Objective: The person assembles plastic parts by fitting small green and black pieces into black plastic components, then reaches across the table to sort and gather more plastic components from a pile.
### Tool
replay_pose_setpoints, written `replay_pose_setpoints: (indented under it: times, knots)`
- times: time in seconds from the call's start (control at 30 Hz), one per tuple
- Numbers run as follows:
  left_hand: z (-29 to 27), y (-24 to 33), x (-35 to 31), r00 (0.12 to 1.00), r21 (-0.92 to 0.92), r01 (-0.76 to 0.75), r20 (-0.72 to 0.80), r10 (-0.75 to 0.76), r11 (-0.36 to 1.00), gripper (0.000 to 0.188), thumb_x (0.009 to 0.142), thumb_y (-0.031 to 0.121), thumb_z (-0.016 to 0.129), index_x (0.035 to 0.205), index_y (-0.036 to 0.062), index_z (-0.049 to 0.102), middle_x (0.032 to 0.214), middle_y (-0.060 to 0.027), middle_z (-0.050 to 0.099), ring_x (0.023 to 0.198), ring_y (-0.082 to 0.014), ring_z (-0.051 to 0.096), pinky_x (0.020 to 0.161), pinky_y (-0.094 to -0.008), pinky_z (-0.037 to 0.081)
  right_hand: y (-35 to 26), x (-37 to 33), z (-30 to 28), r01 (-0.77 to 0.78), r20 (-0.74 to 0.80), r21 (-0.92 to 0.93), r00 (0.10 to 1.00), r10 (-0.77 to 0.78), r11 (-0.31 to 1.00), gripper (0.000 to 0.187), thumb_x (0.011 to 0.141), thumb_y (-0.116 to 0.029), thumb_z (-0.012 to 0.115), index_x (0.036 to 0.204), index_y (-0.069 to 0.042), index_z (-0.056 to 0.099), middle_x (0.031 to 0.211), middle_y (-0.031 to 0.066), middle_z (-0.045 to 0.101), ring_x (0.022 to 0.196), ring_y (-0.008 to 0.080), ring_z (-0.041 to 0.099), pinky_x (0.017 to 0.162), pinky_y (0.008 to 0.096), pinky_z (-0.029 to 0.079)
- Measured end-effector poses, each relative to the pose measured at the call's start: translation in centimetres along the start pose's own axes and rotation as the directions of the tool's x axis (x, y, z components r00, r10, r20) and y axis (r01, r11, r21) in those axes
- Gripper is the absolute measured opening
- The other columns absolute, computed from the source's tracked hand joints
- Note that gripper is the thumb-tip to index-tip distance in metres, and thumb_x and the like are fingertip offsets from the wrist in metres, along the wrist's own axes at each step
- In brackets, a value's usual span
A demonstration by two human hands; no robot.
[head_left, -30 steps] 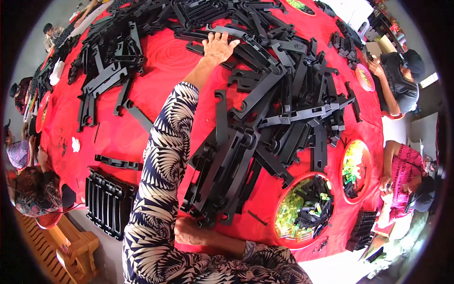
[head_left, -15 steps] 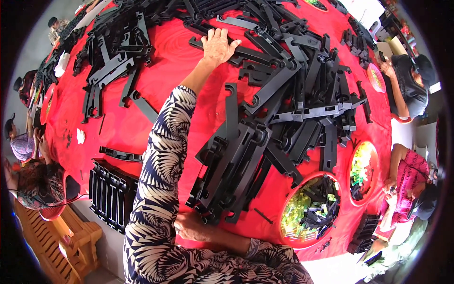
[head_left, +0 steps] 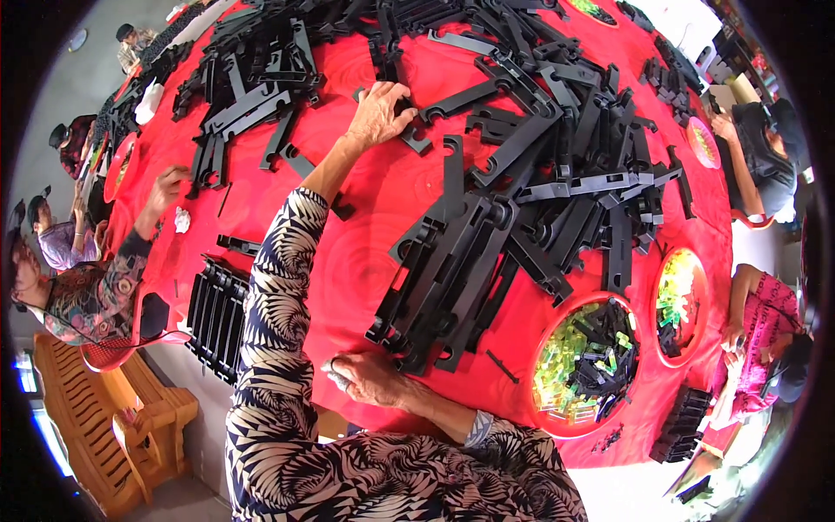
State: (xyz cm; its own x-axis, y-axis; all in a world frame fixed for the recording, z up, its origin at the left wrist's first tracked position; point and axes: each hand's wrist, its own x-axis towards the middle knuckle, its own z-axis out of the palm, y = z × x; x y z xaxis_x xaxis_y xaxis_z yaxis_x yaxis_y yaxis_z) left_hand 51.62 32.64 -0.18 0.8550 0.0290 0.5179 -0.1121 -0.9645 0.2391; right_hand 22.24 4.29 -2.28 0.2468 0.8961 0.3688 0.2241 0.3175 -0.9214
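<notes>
My left hand (head_left: 376, 115) is stretched far over the table, its fingers closed around a long black plastic bar (head_left: 417, 139) with a notched end. Parts of the bar show on both sides of the hand. Close to my body, at the near table edge, my right hand (head_left: 367, 379) is curled; a small greyish spot shows at its fingers, too small to name. Just beyond the right hand lies a bundle of black bars (head_left: 444, 278), side by side. A larger heap of similar black bars (head_left: 600, 165) spreads to the right.
Red cloth (head_left: 348, 287) covers the table. Basins of yellow-green and black small parts (head_left: 584, 365) (head_left: 680, 304) stand at right. Stacked black bars (head_left: 217, 317) sit left of my sleeve. A co-worker's hand (head_left: 165, 187) is raised at left; a wooden bench (head_left: 96, 426) stands below.
My left hand has drawn a black bar nearer, away from the far heap. My right hand shows more fully beside my sleeve. The co-worker at left has lifted a hand over the table.
</notes>
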Motion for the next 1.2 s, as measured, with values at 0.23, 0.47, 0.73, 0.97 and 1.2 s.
replay_pose_setpoints:
  times: [0.23,0.47,0.73,0.97,1.2]
  knots:
    - [-3.7,3.1,-4.3,0.996,-0.022,-0.064,0.063,0.066,0.998,0.032,0.075,0.032,0.069,0.096,0.0082,0.060,0.092,-0.0094,0.061,0.103,-0.0288,0.053,0.091,-0.0470,0.038,-1.0,0.3,-0.8,-0.034,0.019,-0.138,0.999,0.037,0.990,0.012,0.080,-0.004,0.061,0.088,-0.004,0.052,0.079,0.0145,0.057,0.073,0.0359,0.059,0.060,0.0438,0.046]
    - [-7.3,5.9,-7.0,0.991,-0.133,-0.132,-0.004,0.132,0.982,0.026,0.083,0.027,0.064,0.098,0.0065,0.065,0.071,-0.0066,0.063,0.086,-0.0277,0.062,0.095,-0.0461,0.040,-0.9,0.0,-0.9,-0.064,0.063,-0.141,0.995,0.074,0.988,0.017,0.077,-0.003,0.060,0.090,-0.005,0.050,0.080,0.0156,0.055,0.074,0.0377,0.058,0.060,0.0458,0.045]
    - [-4.4,0.3,-2.7,0.856,-0.147,0.458,-0.193,-0.480,0.877,0.049,0.078,0.029,0.071,0.117,0.0038,0.054,0.115,-0.0279,0.054,0.106,-0.0448,0.053,0.087,-0.0495,0.046,-1.2,0.2,-0.9,-0.090,0.100,-0.151,0.989,0.105,0.984,0.027,0.074,0.001,0.060,0.100,-0.002,0.055,0.086,0.0155,0.059,0.079,0.0357,0.061,0.066,0.0427,0.048]
    - [-1.3,-2.6,2.7,0.907,0.224,0.411,-0.197,-0.372,0.884,0.044,0.082,0.041,0.065,0.112,0.0107,0.059,0.110,-0.0155,0.059,0.111,-0.0351,0.052,0.087,-0.0516,0.043,-0.8,0.1,-0.6,-0.138,0.089,-0.156,0.984,0.153,0.978,0.024,0.079,-0.002,0.060,0.103,-0.003,0.058,0.089,0.0140,0.062,0.080,0.0330,0.063,0.067,0.0406,0.051]
    - [1.1,-2.9,7.4,0.880,0.113,0.471,-0.139,-0.455,0.875,0.062,0.081,0.057,0.060,0.118,0.0080,0.054,0.115,-0.0177,0.058,0.112,-0.0356,0.054,0.089,-0.0541,0.041,-1.6,0.2,-1.0,-0.114,0.059,-0.199,0.990,0.128,0.973,0.016,0.078,-0.007,0.063,0.087,-0.004,0.050,0.082,0.0117,0.053,0.072,0.0330,0.058,0.062,0.0423,0.048]
